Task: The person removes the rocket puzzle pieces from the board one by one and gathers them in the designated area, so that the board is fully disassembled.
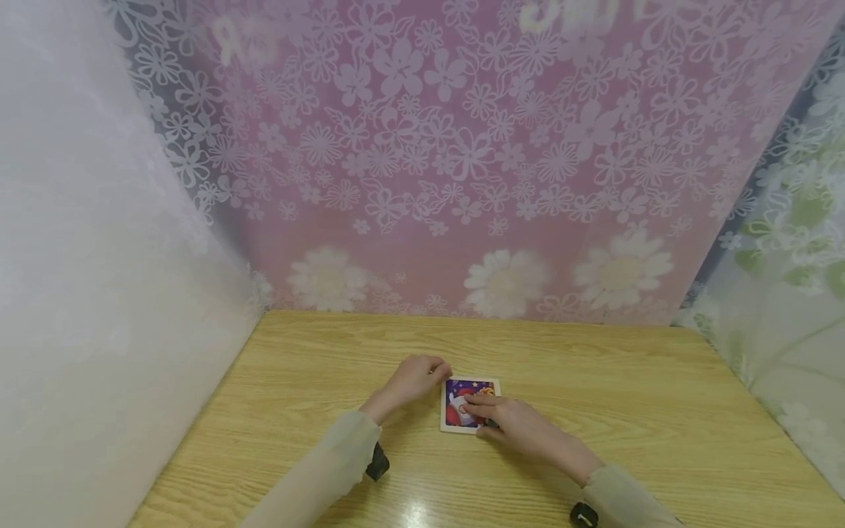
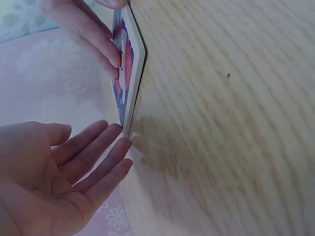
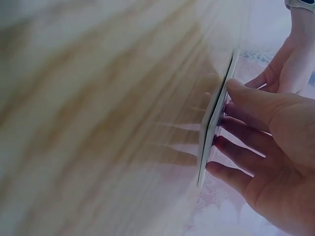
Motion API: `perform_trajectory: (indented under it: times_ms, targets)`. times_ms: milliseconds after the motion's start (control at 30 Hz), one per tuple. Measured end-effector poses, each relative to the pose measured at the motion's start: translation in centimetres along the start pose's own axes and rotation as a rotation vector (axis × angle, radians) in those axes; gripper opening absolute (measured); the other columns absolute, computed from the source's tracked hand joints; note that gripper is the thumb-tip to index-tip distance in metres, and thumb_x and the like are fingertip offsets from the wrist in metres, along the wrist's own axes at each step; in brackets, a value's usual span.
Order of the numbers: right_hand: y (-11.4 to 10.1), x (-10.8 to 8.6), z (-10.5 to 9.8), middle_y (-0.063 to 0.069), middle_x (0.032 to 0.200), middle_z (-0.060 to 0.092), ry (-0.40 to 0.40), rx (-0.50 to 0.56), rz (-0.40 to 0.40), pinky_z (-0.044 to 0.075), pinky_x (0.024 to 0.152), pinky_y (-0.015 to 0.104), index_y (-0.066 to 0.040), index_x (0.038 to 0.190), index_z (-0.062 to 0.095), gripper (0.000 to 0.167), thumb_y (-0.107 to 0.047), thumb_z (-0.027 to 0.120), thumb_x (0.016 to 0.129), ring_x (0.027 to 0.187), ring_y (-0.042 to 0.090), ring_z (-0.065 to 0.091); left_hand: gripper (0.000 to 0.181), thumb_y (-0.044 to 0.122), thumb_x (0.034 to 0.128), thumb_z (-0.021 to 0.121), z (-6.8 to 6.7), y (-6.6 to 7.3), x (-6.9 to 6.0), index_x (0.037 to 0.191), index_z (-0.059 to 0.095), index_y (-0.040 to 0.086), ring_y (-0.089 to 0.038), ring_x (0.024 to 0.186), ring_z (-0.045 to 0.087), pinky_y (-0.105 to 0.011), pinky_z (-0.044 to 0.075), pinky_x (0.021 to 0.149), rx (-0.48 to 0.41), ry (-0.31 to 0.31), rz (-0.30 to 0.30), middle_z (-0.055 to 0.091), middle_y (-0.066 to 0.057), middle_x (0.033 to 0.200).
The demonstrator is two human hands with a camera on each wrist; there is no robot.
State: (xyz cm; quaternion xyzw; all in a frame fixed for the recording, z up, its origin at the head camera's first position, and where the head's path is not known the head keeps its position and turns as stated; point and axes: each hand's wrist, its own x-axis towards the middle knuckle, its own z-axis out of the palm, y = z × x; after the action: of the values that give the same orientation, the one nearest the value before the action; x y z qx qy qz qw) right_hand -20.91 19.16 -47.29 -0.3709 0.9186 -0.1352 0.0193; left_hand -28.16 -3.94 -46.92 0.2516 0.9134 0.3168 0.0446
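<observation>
The fingers of the right hand (image 1: pixel 524 427) are spread, their tips resting on the face of a square cartoon picture board (image 1: pixel 456 413), the thumb at its near edge. The left hand (image 1: pixel 414 378) has its fingers extended and loosely parted, the tips at the board's far left corner, gripping nothing. The board, pale-bordered with stars on purple, lies face up on the table between the hands. The step in hand looks like steadying or squaring it; the next move seems to call for light, even fingertip pressure so it does not slide.

Beyond the cream sleeves (image 1: pixel 317 473) spreads the wood-grain tabletop (image 1: pixel 297 389), with glare near the front. A pink floral backdrop (image 1: pixel 409 169) hangs behind, a whitish sheet (image 1: pixel 99 242) at left and leaf-patterned fabric (image 1: pixel 802 279) at right.
</observation>
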Motion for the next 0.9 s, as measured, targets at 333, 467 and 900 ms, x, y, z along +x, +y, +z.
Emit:
perform_trajectory:
  times_ms: [333, 467, 900]
  targets:
    - [-0.13, 0.13, -0.09, 0.015, 0.145, 0.057, -0.003, -0.017, -0.017, 0.055, 0.093, 0.047, -0.004, 0.138, 0.063, 0.043, -0.021, 0.068, 0.099, 0.122, 0.036, 0.063, 0.028, 0.023, 0.1076, 0.052, 0.05, 0.34, 0.39, 0.104, 0.076, 0.01, -0.008, 0.07, 0.054, -0.026, 0.046, 0.068, 0.046, -0.027, 0.001, 0.075, -0.001, 0.092]
    - [-0.24, 0.01, -0.15, 0.015, 0.148, 0.054, -0.032, -0.019, -0.016, 0.054, 0.095, 0.048, -0.004, 0.141, 0.059, 0.045, -0.024, 0.065, 0.101, 0.124, 0.036, 0.061, 0.028, 0.024, 0.1078, 0.051, 0.17, 0.35, 0.55, 0.107, 0.075, 0.009, -0.008, 0.065, 0.05, -0.025, 0.043, 0.063, 0.037, -0.029, -0.012, 0.073, -0.002, 0.09]
    - [-0.1, -0.5, 0.38, 0.018, 0.155, 0.045, -0.064, -0.057, -0.031, 0.047, 0.102, 0.056, -0.002, 0.148, 0.05, 0.056, -0.034, 0.06, 0.103, 0.136, 0.039, 0.05, 0.03, 0.023, 0.1083, 0.051, 0.24, 0.75, 0.71, 0.109, 0.075, 0.006, -0.008, 0.055, 0.042, -0.023, 0.037, 0.057, 0.022, -0.015, -0.008, 0.068, -0.002, 0.076]
